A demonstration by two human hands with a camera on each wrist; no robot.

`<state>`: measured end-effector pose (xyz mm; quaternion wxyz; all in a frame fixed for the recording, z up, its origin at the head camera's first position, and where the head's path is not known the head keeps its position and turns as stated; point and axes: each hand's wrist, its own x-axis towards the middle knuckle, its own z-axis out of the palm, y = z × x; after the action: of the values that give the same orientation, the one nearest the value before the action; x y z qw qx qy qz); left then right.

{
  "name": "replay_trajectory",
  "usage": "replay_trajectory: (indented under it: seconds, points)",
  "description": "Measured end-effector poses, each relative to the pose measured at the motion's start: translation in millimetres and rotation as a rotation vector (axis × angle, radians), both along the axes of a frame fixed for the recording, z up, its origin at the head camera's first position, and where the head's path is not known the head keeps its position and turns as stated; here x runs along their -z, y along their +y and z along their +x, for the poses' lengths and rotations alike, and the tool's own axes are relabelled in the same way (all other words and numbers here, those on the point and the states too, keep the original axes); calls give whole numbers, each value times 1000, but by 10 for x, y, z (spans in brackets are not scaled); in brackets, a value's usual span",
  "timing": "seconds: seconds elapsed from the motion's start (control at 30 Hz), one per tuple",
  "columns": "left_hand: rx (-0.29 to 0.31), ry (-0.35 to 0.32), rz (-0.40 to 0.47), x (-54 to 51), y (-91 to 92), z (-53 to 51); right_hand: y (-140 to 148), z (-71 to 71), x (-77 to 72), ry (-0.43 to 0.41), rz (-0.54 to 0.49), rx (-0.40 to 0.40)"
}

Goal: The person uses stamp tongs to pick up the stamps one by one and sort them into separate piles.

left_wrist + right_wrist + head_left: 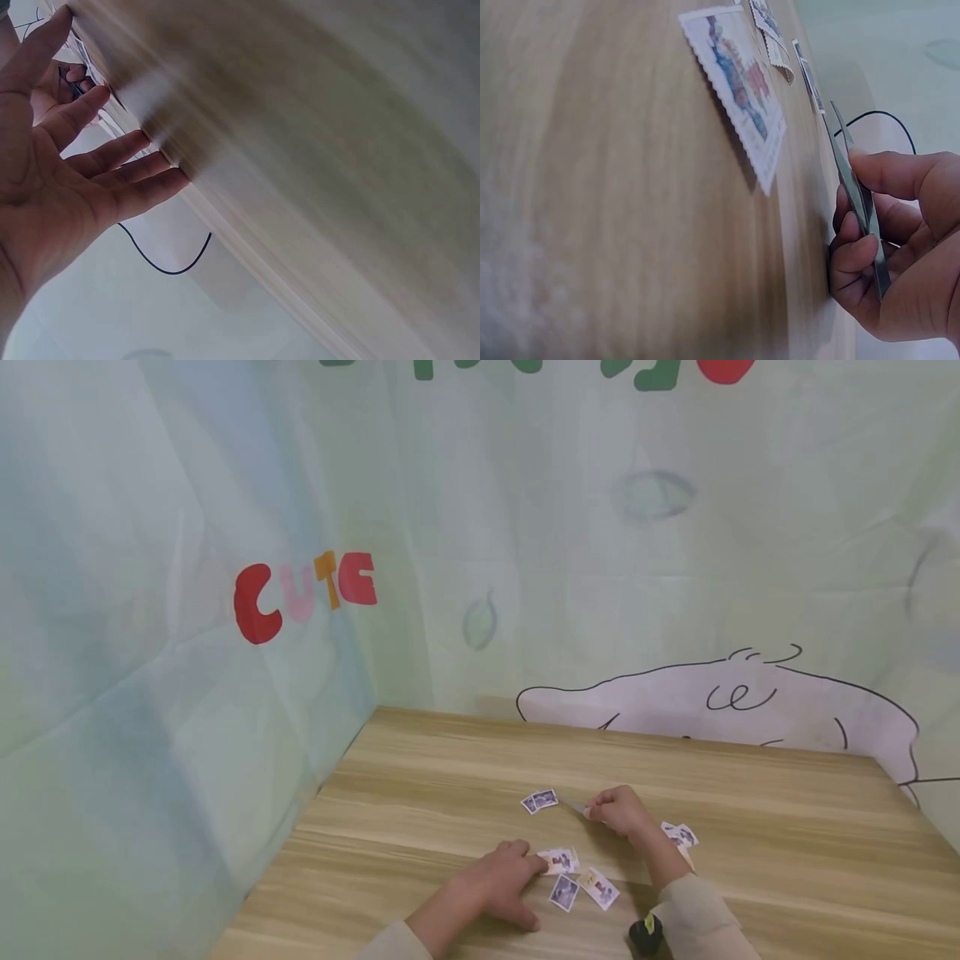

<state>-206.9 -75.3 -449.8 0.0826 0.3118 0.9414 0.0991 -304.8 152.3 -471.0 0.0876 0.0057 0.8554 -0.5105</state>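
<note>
My right hand [622, 812] holds metal tweezers [849, 172] between thumb and fingers. The tips stand slightly apart, close to the edge of a postage stamp [545, 797] that overlaps another; I cannot tell whether they touch. My left hand [506, 881] has its fingers spread, with the fingertips resting on the table in the left wrist view. Its fingers reach the edge of a small group of stamps [558, 861]. Nearer me lie a purple-grey stamp [564, 893] and a coloured stamp [599, 888]. A scallop-edged stamp [739, 90] shows large in the right wrist view.
More stamps [679, 835] lie beside my right forearm, partly hidden by it. A small black object [645, 935] with a yellow-green mark is by the right sleeve. The wooden table [420, 785] meets printed cloth walls [442, 527] at the back and left.
</note>
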Motion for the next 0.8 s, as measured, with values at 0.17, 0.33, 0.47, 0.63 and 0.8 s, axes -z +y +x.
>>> replay_trajectory:
  seconds: [0.17,0.33,0.47,0.63,0.8]
  points:
    - [-20,-6,8,-10,-8,3,7,2,-21,19,18,-2]
    - [-22,-22,17,-23,-8,20,42,45,-34,37,37,4]
    - [-20,-16,12,-17,-3,24,65,85,-31,52,24,-2]
    - [-11,-12,20,5,7,23,91,141,-5,51,15,-5]
    - [-2,19,10,5,4,5,90,176,-24,41,11,-19]
